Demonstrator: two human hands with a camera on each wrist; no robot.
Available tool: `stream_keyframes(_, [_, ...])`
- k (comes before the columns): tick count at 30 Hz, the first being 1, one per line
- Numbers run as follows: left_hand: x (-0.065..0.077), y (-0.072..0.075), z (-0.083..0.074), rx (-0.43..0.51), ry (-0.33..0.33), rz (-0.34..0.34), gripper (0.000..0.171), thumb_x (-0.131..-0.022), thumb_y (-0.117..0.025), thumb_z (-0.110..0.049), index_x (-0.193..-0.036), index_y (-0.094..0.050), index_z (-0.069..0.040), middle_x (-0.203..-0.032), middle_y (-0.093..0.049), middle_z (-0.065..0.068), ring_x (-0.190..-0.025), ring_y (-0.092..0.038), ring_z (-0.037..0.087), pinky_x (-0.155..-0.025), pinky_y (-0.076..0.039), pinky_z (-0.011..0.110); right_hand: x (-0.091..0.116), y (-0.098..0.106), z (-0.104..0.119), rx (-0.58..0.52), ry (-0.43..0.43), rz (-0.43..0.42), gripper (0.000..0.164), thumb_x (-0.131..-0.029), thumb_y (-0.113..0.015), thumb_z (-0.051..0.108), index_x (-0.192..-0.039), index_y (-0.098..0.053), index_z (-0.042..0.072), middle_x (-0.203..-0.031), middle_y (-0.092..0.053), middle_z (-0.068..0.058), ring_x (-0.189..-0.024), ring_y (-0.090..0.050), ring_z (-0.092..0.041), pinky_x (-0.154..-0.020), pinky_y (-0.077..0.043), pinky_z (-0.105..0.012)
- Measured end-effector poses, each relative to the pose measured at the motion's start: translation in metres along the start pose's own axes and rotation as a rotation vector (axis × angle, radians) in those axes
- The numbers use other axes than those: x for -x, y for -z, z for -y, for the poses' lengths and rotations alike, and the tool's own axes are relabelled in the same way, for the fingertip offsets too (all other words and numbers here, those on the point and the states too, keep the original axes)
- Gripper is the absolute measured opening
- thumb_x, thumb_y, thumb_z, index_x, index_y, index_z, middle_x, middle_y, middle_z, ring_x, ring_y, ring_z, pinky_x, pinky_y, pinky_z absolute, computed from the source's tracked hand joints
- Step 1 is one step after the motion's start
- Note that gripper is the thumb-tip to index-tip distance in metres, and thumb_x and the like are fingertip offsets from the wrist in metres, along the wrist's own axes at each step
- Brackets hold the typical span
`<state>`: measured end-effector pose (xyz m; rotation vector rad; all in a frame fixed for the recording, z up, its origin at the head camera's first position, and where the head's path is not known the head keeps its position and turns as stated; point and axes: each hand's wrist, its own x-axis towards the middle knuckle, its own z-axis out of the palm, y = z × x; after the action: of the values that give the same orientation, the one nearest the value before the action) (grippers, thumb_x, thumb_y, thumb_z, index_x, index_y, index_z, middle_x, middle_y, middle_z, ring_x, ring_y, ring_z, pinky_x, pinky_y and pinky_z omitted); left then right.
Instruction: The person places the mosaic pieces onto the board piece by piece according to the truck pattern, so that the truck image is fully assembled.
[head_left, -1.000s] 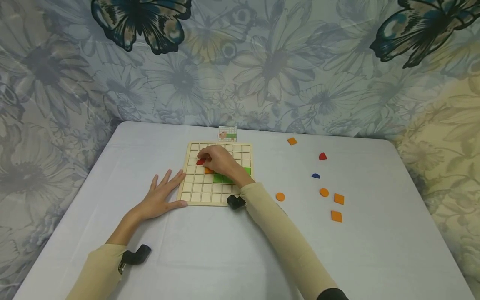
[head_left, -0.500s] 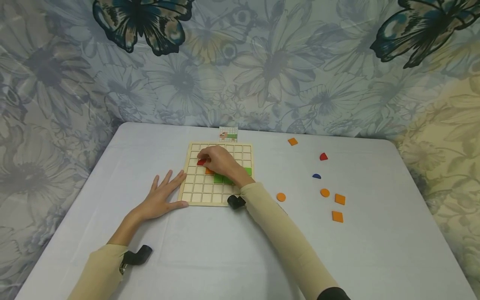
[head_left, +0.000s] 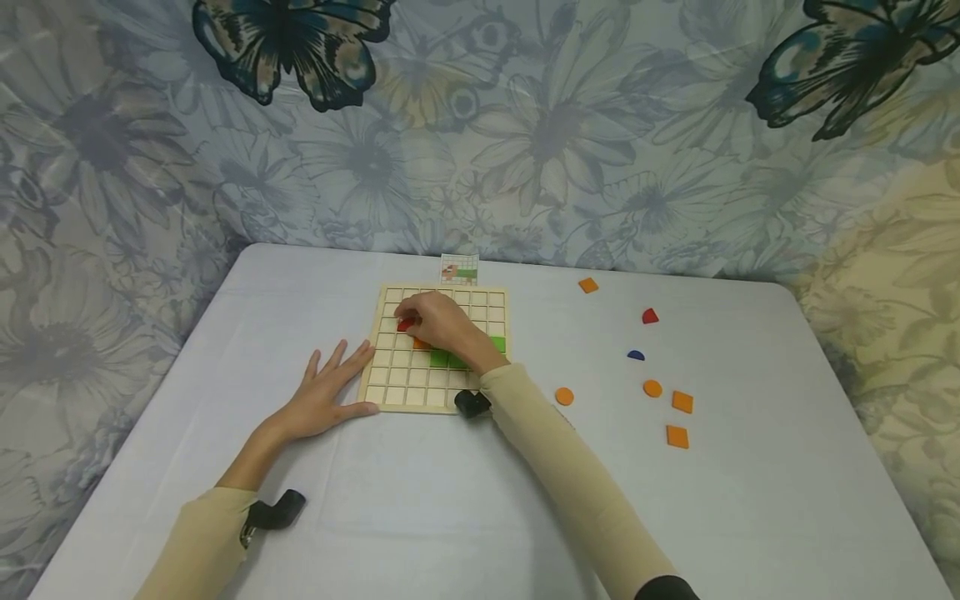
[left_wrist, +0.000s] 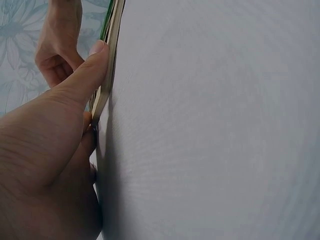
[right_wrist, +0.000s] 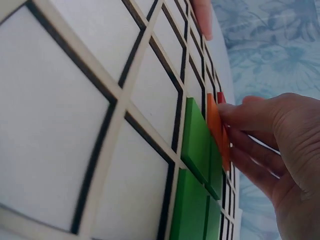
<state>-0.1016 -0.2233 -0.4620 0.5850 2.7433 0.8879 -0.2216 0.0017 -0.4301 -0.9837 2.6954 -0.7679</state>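
A wooden grid board [head_left: 393,396] lies on the white table. My right hand [head_left: 438,319] is over its upper left part, thumb and fingers pinching a red piece [head_left: 405,326] at one of the cells. Just below the red piece an orange square [head_left: 422,343] shows, partly behind the thumb. Green squares [right_wrist: 195,140] sit in cells beside it, some covered by my right wrist in the head view. My left hand [head_left: 318,400] lies with spread, straight fingers against the board's left edge; its thumb [left_wrist: 92,65] touches the near corner.
A small printed card [head_left: 460,269] with a coloured grid picture lies behind the board. To the right are scattered orange squares [head_left: 677,437], orange circles [head_left: 565,397], a blue half circle [head_left: 636,355] and a red rounded wedge [head_left: 650,316]. A patterned cloth wall rises behind the table.
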Motion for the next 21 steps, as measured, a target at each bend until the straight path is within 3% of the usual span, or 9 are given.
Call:
stream_keyframes(12, [0.000,-0.003,0.003,0.000,0.004,0.003,0.094,-0.086,-0.072,-0.048,-0.157,-0.023,-0.011,-0.163,-0.018,0.010,-0.150,0.001,0.038,-0.115,0.014,0.057,0.006,0.005,-0.003,-0.042,0.008,-0.010,0.028,-0.091,-0.069,0.006,-0.119,-0.070,0.009,-0.116,-0.070,-0.003,-0.109,-0.064,-0.016,-0.095,-0.050,-0.028])
stream_keyframes(21, [-0.001,-0.001,0.001,-0.008,0.030,0.019,0.096,-0.084,-0.072,-0.050,-0.157,-0.022,-0.012,-0.163,-0.017,0.009,-0.150,0.003,0.037,-0.115,0.016,0.056,0.032,0.033,-0.016,-0.206,0.039,-0.071,0.029,-0.091,-0.070,0.008,-0.119,-0.069,0.003,-0.118,-0.069,-0.007,-0.108,-0.063,-0.021,-0.096,-0.050,-0.031])
